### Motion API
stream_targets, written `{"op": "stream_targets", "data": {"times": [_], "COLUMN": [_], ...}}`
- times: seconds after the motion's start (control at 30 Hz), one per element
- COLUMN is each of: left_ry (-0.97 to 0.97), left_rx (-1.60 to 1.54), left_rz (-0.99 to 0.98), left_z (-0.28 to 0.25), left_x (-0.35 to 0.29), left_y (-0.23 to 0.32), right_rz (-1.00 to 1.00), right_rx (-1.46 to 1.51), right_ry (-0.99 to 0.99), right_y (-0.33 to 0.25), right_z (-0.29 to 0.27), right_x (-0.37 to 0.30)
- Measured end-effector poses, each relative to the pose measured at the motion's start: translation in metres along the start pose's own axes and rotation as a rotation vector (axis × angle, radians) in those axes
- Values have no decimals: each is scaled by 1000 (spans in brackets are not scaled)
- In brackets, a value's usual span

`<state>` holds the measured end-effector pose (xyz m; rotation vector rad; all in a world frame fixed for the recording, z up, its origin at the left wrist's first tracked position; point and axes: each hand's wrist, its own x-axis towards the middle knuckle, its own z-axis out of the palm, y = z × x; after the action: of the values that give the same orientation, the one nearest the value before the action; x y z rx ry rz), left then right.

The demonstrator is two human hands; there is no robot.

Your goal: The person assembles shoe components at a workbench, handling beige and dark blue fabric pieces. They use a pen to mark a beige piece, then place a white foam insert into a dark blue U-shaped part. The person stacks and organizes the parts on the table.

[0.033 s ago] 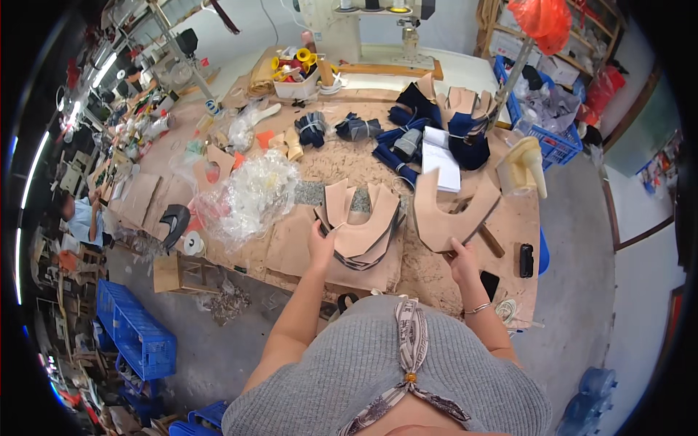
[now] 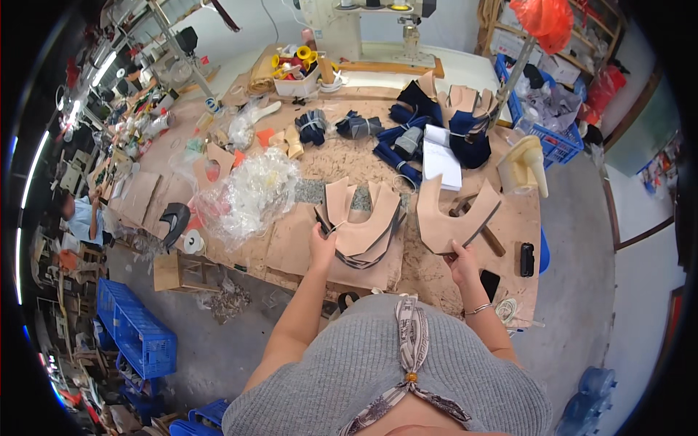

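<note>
A U-shaped tan piece (image 2: 445,227) with a dark edge, like a shoe upper, is raised over the table's right part. My right hand (image 2: 461,260) is closed on its lower curve. To its left lies a stack of similar U-shaped pieces (image 2: 363,240), dark edges showing between the layers. My left hand (image 2: 323,243) is closed at the stack's left side, with a thin dark edge and a pale strand by the fingertips. Partly behind the raised piece lies a hammer (image 2: 491,240) with a wooden handle.
Crumpled clear plastic (image 2: 251,192) lies left of the stack. Behind are tied dark bundles (image 2: 311,128), an open notebook (image 2: 440,161) and a sewing machine (image 2: 411,43). A black case (image 2: 526,260) and phone (image 2: 489,285) sit near the right edge. Blue crates (image 2: 138,330) stand on the floor.
The U-shaped piece in my right hand has shifted slightly right and tilted, uncovering more of the hammer's head. My left hand and the stack stay almost in place.
</note>
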<state>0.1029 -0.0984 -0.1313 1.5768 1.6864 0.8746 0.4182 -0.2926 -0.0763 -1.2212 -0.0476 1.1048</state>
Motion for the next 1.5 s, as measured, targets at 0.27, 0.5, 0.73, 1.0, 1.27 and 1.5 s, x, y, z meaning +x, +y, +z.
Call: {"op": "stream_targets", "data": {"times": [0.27, 0.5, 0.73, 1.0, 1.27, 1.5], "left_ry": [31, -293, -495, -446, -430, -433], "left_rx": [-55, 296, 661, 668, 662, 750], "left_rz": [111, 566, 455, 494, 510, 514], "left_z": [-2, 46, 57, 58, 59, 60], "left_x": [-25, -32, -34, -37, -40, -40], "left_y": [14, 63, 95, 89, 89, 89], "right_rz": [184, 228, 198, 188, 201, 192], "right_rx": [-48, -210, -206, -242, -227, -200], "right_ry": [147, 105, 27, 61, 57, 42], "right_y": [62, 75, 74, 69, 65, 64], "right_z": [-43, -57, -61, -57, -56, -56], "right_x": [0, 12, 10, 10, 7, 6]}}
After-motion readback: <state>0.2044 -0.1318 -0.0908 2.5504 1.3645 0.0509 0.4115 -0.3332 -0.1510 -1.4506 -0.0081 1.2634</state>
